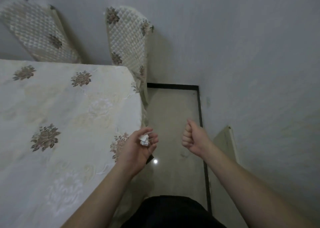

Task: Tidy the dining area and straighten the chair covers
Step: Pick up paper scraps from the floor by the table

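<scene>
My left hand (138, 148) holds a small crumpled white paper ball (144, 140) in its curled fingers, just off the table's right edge. My right hand (193, 137) is a closed fist over the floor, with nothing visible in it. The dining table (57, 117) wears a cream cloth with embroidered flowers. Two chairs with quilted flowered covers stand at its far side: one (128, 39) at the table's far right corner, the other (39, 34) to the left, blurred.
A narrow strip of beige tiled floor (173, 117) with a black border runs between the table and the grey wall (251, 54) on the right. A cream panel (225, 143) leans by the wall near my right arm.
</scene>
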`<state>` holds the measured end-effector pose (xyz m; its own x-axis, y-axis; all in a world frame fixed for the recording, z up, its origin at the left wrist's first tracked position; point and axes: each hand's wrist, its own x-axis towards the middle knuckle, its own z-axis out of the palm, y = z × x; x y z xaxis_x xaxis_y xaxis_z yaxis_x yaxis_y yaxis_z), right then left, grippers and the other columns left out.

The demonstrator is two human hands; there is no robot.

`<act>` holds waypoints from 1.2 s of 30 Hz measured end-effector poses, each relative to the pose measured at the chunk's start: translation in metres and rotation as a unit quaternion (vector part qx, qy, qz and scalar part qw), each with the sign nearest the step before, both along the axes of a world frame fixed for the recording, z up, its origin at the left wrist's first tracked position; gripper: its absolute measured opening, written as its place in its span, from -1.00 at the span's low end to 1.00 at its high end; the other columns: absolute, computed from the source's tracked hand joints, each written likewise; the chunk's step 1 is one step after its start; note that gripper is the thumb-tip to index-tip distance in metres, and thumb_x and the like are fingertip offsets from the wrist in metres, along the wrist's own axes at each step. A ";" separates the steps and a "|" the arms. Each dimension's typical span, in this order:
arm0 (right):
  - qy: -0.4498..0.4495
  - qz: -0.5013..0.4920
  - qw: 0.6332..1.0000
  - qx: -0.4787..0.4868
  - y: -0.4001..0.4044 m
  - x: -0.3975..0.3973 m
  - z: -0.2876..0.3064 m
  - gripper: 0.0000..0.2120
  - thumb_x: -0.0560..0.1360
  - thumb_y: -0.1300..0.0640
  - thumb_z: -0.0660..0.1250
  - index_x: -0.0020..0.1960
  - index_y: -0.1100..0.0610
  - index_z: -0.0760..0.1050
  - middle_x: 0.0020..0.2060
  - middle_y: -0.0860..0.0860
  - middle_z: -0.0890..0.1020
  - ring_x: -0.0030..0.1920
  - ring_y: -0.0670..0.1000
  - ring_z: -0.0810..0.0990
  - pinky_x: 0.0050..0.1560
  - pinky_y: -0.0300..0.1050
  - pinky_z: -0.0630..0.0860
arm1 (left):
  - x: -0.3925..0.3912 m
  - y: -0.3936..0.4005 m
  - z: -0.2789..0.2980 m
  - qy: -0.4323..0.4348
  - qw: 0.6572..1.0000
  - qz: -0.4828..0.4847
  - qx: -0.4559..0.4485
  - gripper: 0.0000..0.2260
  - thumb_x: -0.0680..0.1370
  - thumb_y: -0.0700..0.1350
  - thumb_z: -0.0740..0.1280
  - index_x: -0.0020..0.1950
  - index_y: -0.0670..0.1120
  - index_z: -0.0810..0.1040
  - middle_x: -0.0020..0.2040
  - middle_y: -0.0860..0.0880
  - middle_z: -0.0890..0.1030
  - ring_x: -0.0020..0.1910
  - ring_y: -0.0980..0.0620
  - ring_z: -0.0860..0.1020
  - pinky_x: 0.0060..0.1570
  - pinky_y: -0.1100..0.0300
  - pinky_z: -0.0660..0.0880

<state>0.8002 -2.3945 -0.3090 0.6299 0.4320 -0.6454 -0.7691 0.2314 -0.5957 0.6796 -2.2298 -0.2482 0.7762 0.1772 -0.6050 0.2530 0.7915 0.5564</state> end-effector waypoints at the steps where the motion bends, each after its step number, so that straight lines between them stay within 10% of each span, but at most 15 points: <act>1: 0.002 -0.008 1.000 0.005 -0.013 0.002 -0.001 -0.43 0.62 -0.10 0.06 -0.54 0.02 0.16 -0.64 -0.08 0.09 -0.67 -0.11 0.02 -0.59 -0.36 -0.05 | 0.003 -0.011 0.001 0.004 1.000 -0.008 0.003 -0.77 0.32 -0.15 0.38 -0.07 -0.17 0.51 -0.26 -0.10 0.52 -0.31 0.00 0.48 -0.37 0.29 0.47; 36: 0.172 -0.316 0.932 -0.034 -0.121 0.075 -0.145 -0.91 0.55 0.13 0.32 -0.06 0.16 0.53 -0.24 0.07 0.63 -0.27 -0.04 0.60 -0.32 -0.22 0.57 | 0.187 -0.051 -0.109 0.041 0.974 -0.210 -0.080 -0.79 0.53 -0.13 0.23 0.10 -0.17 0.54 -0.01 -0.18 0.65 -0.16 -0.08 0.65 -0.12 0.10 0.62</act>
<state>0.8750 -2.5150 -0.4543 0.4954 -0.0045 -0.8687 -0.6395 0.6749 -0.3682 0.8662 -2.2805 -0.3570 0.7081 -0.2478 -0.6612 0.6112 0.6839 0.3984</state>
